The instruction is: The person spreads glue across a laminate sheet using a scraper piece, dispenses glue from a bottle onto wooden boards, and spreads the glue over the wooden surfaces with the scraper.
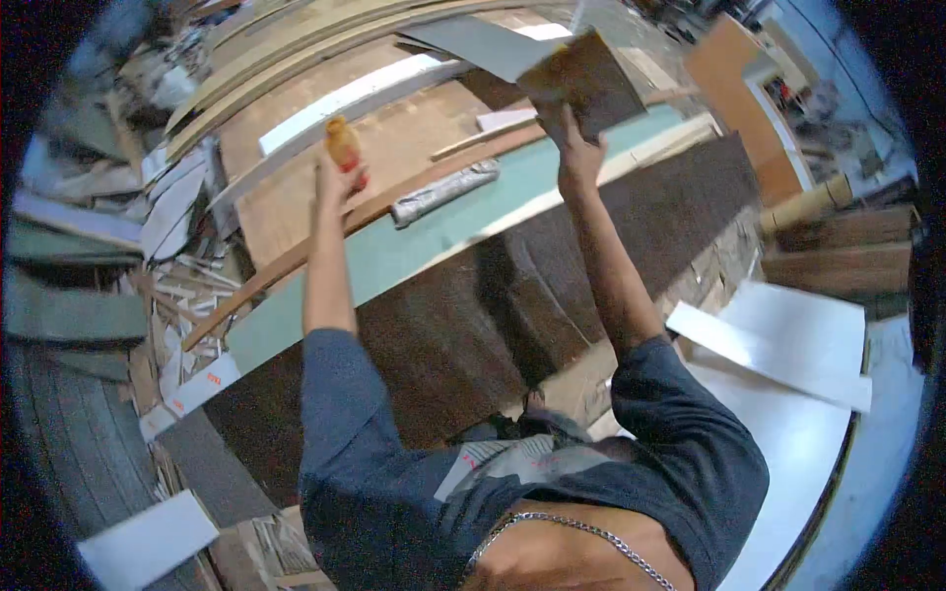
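Hands full: the left hand [340,180] gripped a rounded yellow-orange and red bottle [342,145], the right hand [580,158] a flat, dark brown panel [583,84].
The bottle tilted slightly above the tan worktop [271,202]; the panel, square-cornered and blurred, was raised at the right, near a smooth grey sheet [483,44]. Between the hands, a crinkled silvery roll [443,193] lay on a flat pale-green strip [394,261], beside a long, narrow wooden batten [276,273]. Farther out lay a straight-edged white bar [355,103] and long wooden planks [266,74].
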Demonstrator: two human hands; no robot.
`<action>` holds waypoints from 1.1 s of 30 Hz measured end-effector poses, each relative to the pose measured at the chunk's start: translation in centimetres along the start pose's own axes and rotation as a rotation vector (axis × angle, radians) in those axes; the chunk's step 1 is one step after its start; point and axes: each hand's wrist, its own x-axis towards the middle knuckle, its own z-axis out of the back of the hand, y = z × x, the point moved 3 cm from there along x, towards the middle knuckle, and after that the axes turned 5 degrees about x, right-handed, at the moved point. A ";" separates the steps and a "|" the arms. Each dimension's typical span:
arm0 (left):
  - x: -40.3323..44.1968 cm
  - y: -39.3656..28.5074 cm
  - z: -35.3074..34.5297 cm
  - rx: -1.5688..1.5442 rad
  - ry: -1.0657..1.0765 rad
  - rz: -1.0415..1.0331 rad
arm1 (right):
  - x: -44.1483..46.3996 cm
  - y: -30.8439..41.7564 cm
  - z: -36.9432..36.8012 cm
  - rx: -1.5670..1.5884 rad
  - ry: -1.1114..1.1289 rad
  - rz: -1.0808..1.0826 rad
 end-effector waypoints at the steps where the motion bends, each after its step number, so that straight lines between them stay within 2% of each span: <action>1: -0.7 -1.8 1.4 -0.051 0.026 -0.061 | -0.2 2.1 4.2 -0.190 -0.048 -0.004; 2: -1.4 -2.5 3.0 -0.114 0.082 -0.074 | -0.4 4.5 9.2 -0.380 -0.103 -0.013; 4: -2.5 -2.8 6.5 -0.235 0.234 0.025 | -2.2 9.8 18.5 -0.618 -0.188 0.067; 5: -3.6 -2.5 8.5 -0.273 0.284 0.095 | -3.9 12.6 21.7 -0.442 -0.356 -0.048; 7: -7.5 -1.4 12.8 -0.342 0.292 0.217 | -5.7 15.5 31.3 -0.109 -0.442 -0.173; 8: -10.2 -0.8 15.4 -0.341 0.194 0.239 | -6.0 15.7 37.9 0.039 -0.361 -0.187; 9: -13.8 -1.0 18.4 -0.451 0.148 0.140 | -7.1 17.0 40.0 0.116 -0.473 -0.212; 10: -16.6 -0.8 21.6 -0.378 0.073 0.168 | -8.1 18.1 41.9 0.197 -0.581 -0.236; 11: -21.0 0.5 23.8 -0.630 -0.141 0.285 | -8.4 18.0 46.0 0.211 -0.583 -0.233; 13: -30.0 1.8 29.0 -0.118 -0.552 0.209 | -8.1 15.5 55.1 0.296 -0.520 -0.205; 14: -34.7 2.3 31.5 0.149 -0.758 0.249 | -7.1 15.3 54.9 0.309 -0.515 -0.209; 15: -38.3 -3.2 31.6 0.390 -0.930 0.285 | -6.5 15.1 54.3 0.316 -0.677 -0.216; 16: -42.5 -4.4 31.1 0.468 -1.146 0.411 | -5.7 15.5 54.6 0.312 -0.836 -0.230; 18: -51.1 -4.2 30.0 1.031 -1.389 0.665 | -1.0 10.3 64.2 -0.178 -0.473 -0.022; 19: -55.0 -4.5 29.2 1.025 -1.458 0.731 | -0.4 9.8 63.9 0.088 -0.669 -0.182; 20: -58.4 -3.9 27.2 0.740 -1.442 0.805 | -0.1 9.7 63.7 0.353 -0.865 -0.346; 21: -60.8 -3.6 24.9 0.280 -1.387 0.936 | 1.7 8.6 65.0 0.366 -0.867 -0.351; 23: -63.8 -3.2 20.0 -0.589 -1.199 1.204 | 2.7 6.3 67.9 0.413 -0.659 -0.290; 24: -64.8 -2.9 18.0 -0.884 -1.146 1.270 | 3.1 6.9 67.7 0.418 -0.665 -0.301; 25: -65.0 -3.1 16.2 -1.060 -1.095 1.295 | 4.0 7.8 66.8 0.387 -0.772 -0.336; 26: -65.0 -3.1 14.7 -1.129 -1.044 1.284 | 5.5 8.4 65.2 0.355 -0.861 -0.375; 27: -63.9 -3.8 13.3 -1.157 -1.009 1.277 | 6.9 7.2 66.8 0.381 -0.873 -0.430; 28: -63.4 -3.8 11.9 -1.183 -0.973 1.271 | 7.5 8.7 64.9 0.472 -0.734 -0.433; 29: -63.1 -4.4 11.1 -0.952 -0.897 1.198 | 8.6 7.5 66.3 0.488 -0.693 -0.443; 31: -63.3 -4.2 10.3 -0.948 -0.891 1.045 | 10.5 6.2 68.3 0.473 -0.656 -0.494; 32: -62.9 -5.0 9.9 -0.975 -0.959 1.057 | 11.3 6.1 68.8 0.443 -0.657 -0.535; 33: -62.6 -5.9 9.9 -1.003 -1.014 1.066 | 11.1 7.0 68.3 0.348 -0.758 -0.608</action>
